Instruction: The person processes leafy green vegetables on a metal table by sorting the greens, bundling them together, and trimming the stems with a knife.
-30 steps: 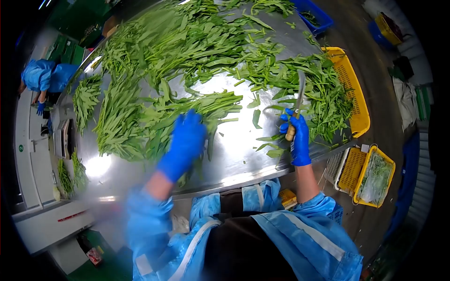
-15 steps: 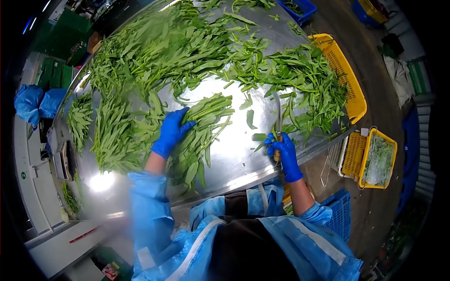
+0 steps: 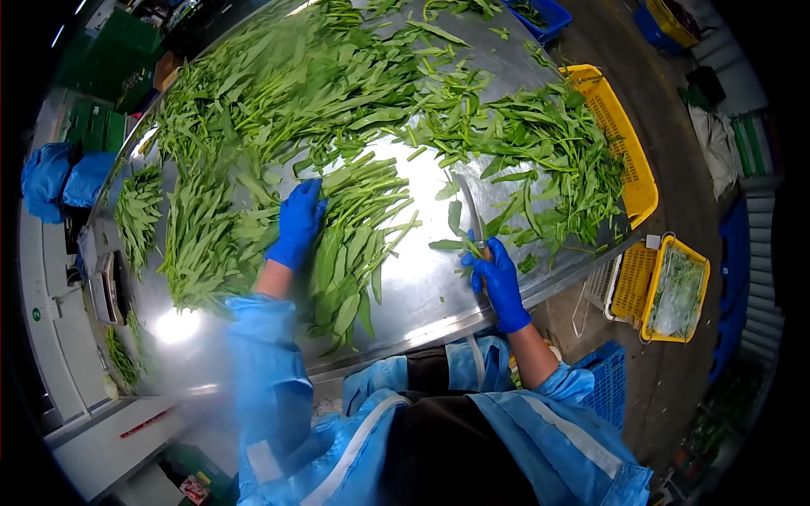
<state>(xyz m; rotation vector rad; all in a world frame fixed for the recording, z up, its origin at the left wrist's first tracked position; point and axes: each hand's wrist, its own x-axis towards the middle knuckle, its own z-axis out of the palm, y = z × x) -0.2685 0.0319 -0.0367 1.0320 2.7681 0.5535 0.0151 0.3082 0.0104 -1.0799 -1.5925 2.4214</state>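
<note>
My left hand [image 3: 295,226], in a blue glove, rests at the left side of a bunch of leafy green stems [image 3: 364,198]. Its fingers are stretched out and not wrapped round the bunch. The cut stem ends point right, fanned out on the shiny metal table [image 3: 422,295]. In my right hand [image 3: 499,287], also gloved in blue, is a knife [image 3: 475,211] with a curved, sickle-like blade and a wooden handle. The blade points up and away from me, over the table. A loose leaf [image 3: 447,244] lies by its handle, and another leaf [image 3: 455,217] beside the blade.
Large heaps of leafy greens [image 3: 287,93] cover the table's far and left parts. Trimmed leaves and stems [image 3: 557,160] pile up at the right, against a yellow crate [image 3: 629,139]. Lower right stand another yellow crate [image 3: 677,287] and a blue crate [image 3: 606,379].
My left hand has drawn left off the stem bunch, which now lies more spread out. My right hand has shifted a little left with the knife.
</note>
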